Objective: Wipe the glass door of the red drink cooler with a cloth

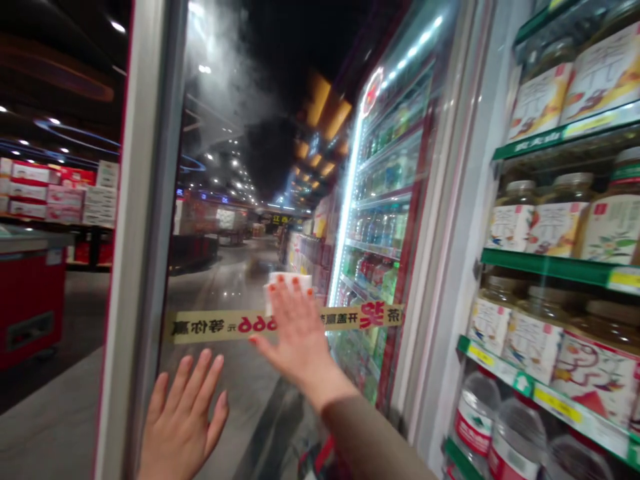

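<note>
A glass door with a pale metal frame stands swung open in front of me. My right hand lies over a white wiping cloth, pressing it against the glass with straight fingers. Most of the cloth is hidden under the hand, and I cannot tell whether it is paper or fabric. A yellow printed strip, its lettering reversed, crosses the door at that height. Lower left, my left hand is open with its fingers spread, close to the glass beside the door frame; whether it touches is unclear.
To the right, shelves hold bottled drinks and large water bottles at the bottom. Through the glass appears a lit drinks fridge. A red freezer chest and stacked boxes are at left.
</note>
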A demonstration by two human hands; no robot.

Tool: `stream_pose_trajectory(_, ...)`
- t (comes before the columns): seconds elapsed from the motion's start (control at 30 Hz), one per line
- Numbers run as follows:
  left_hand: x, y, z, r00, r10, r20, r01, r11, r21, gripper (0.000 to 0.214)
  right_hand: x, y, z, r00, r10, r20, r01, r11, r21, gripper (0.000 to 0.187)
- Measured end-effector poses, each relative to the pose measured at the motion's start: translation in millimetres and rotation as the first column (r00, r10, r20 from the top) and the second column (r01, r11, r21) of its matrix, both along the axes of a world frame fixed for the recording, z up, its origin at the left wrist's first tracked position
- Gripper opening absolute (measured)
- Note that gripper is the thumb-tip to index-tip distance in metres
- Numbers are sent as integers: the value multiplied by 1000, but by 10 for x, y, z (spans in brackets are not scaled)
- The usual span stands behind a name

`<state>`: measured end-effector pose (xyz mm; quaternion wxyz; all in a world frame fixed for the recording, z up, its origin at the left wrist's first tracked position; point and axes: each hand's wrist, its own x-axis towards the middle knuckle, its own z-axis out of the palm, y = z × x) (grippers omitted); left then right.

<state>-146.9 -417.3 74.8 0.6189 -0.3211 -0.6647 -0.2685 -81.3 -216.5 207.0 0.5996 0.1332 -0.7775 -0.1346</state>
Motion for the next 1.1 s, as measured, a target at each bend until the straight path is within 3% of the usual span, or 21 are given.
stream_pose_trajectory(0.07,6,0,11,1000,13,-12,-13,1000,-11,82,193,581,94,994,-96,-54,77,954,-291,90)
stream_pose_trajectory(0.1,10,2,15,1000,20,-20,-21,1000,-14,84,279,884,156,984,-152,-93,93,883,-461,88)
stream_pose_trajectory(0.17,19,11,18,999,43,-23,-43,999,-11,85,395,1382,279,964,-221,-145,83,773,-629,87)
stream_pose_trajectory(0.23,31,22,15,998,59,-19,-59,998,1,85,424,1607,380,948,-262,-181,60,705,-707,86)
stream_pose_trajectory(0.3,44,32,8,998,58,-18,-58,998,5,84,369,1489,458,942,-271,-198,49,695,-717,86)
stream_pose_trajectory(0.37,53,36,-2,999,43,-19,-43,999,5,83,251,1075,505,955,-227,-192,58,775,-629,87)
stream_pose_trajectory(0.47,53,20,-13,1000,19,-17,-19,1000,10,85,39,212,486,994,-55,-99,30,972,-235,98)
stream_pose_trajectory(0.5,49,9,-14,1000,10,-24,-10,1000,9,87,-23,-44,460,999,14,-40,-17,998,-62,102)
stream_pose_trajectory(0.57,34,-14,-9,999,-6,-41,6,1000,-3,91,-109,-373,420,993,80,84,-97,970,222,101)
stream_pose_trajectory(0.6,24,-25,-4,999,-11,-42,11,1000,-10,92,-126,-415,422,989,81,122,-114,949,295,99)
stream_pose_trajectory(0.67,0,-37,4,999,-14,-32,14,1000,-17,91,-86,-234,507,993,47,112,-77,957,281,97)
stream_pose_trajectory(0.73,-20,-33,-2,1000,-10,-14,10,1000,-16,89,50,232,711,1000,-22,18,21,999,35,98)
stream_pose_trajectory(0.77,-27,-25,-12,1000,-11,-12,10,1000,-14,88,136,516,850,997,-76,-29,71,989,-131,98)
stream_pose_trajectory(0.8,-30,-14,-26,1000,-13,-14,13,1000,-9,88,219,793,998,988,-133,-83,98,936,-338,96)
stream_pose_trajectory(0.83,-30,-2,-42,1000,-18,-17,18,1000,-3,87,287,1030,1138,969,-186,-160,78,851,-519,97)
stream_pose_trajectory(0.9,-16,12,-64,999,-36,-13,36,999,21,85,352,1274,1314,946,-242,-218,49,768,-638,100)
stream_pose_trajectory(0.97,12,-4,-31,998,-60,-7,60,997,56,82,308,1136,1269,941,-243,-235,44,778,-627,101)
stream_pose_trajectory(1.03,46,-48,115,996,-83,-19,84,995,56,80,172,694,1056,960,-188,-207,63,866,-497,100)
stream_pose_trajectory(1.07,61,-71,240,995,-90,-34,92,995,50,80,88,434,937,975,-144,-171,70,923,-378,99)
stream_pose_trajectory(1.1,74,-86,395,995,-89,-49,91,995,41,82,9,197,838,991,-64,-114,44,985,-167,103)
